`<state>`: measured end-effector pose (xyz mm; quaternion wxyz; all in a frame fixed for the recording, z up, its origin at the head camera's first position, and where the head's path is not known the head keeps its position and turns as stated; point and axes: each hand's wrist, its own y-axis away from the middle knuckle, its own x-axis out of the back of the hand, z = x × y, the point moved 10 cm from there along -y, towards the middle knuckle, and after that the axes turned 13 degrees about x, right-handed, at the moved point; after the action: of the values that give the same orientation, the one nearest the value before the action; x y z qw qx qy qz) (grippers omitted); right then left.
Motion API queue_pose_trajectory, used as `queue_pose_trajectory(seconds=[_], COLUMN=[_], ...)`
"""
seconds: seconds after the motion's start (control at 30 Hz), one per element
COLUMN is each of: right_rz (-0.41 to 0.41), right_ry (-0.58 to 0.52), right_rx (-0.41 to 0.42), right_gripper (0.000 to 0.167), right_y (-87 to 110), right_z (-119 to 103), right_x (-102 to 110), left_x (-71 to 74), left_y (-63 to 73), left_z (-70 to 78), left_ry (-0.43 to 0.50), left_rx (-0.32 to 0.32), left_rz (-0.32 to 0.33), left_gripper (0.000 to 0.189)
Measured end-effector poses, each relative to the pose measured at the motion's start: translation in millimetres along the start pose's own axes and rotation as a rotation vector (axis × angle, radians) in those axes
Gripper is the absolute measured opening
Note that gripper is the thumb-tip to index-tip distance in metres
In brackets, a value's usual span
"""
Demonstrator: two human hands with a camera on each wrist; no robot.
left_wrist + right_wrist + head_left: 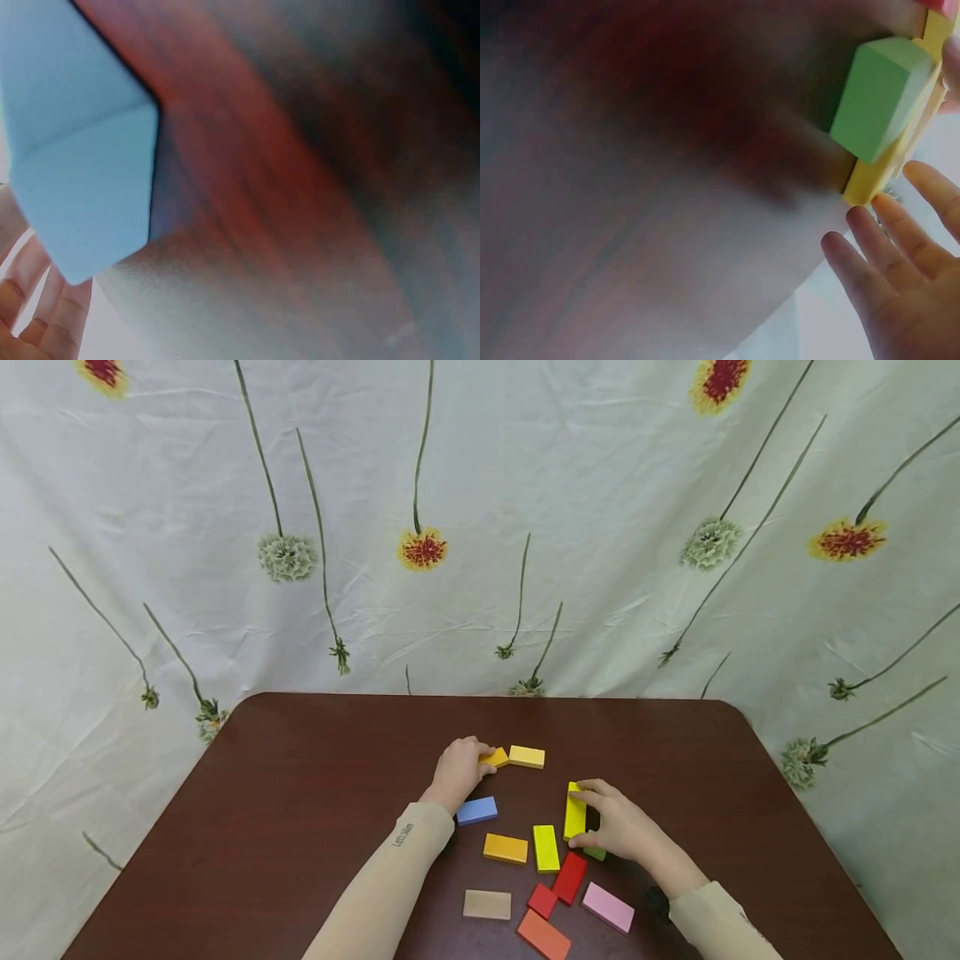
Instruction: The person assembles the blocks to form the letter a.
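Observation:
At the far side of the group of blocks, my left hand (456, 770) pinches an orange-yellow block (495, 758) between thumb and fingers. A pale yellow block (527, 757) lies right beside it. A blue block (477, 811) sits near the left wrist and looms large in the left wrist view (90, 180). My right hand (618, 822) grips a long bright yellow block (574, 812) by its two ends, thumb at the near end, fingertips at the far one. Partly hidden beneath that hand is a green block (595, 852), which shows whole in the right wrist view (881, 97).
Nearer me on the dark wooden table (300, 777) lie another yellow block (546, 849), an orange one (506, 849), two red ones (569, 878), a tan one (487, 905), a coral one (543, 935) and a pink one (608, 907). A flowered cloth (480, 468) hangs behind.

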<state>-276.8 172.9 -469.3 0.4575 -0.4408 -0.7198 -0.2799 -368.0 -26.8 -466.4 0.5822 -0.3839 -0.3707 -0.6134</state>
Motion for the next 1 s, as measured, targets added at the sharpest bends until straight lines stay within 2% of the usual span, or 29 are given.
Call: queue_pose_trajectory(seconds=[0.4,0.67,1.0], right_rz=[-0.012,-0.055,-0.091], right_ry=[0.031,0.034,0.030], right_rx=[0.019,0.043,0.084], right_gripper=[0.069,0.066,0.064], right_y=[-3.4,-15.4,-29.5], right_z=[1.6,0.7,-0.9], right_x=[-1.3,-4.2,-4.2], left_x=[1.0,0.3,1.2], left_y=[-0.7,-0.9,-1.4], left_z=[-1.6,-2.5,-0.7], left_ry=[0.003,0.000,0.008], left_rx=[0.007,0.018,0.004], left_rz=[-0.009,-0.024,-0.021], left_gripper=[0.034,0.034,0.034])
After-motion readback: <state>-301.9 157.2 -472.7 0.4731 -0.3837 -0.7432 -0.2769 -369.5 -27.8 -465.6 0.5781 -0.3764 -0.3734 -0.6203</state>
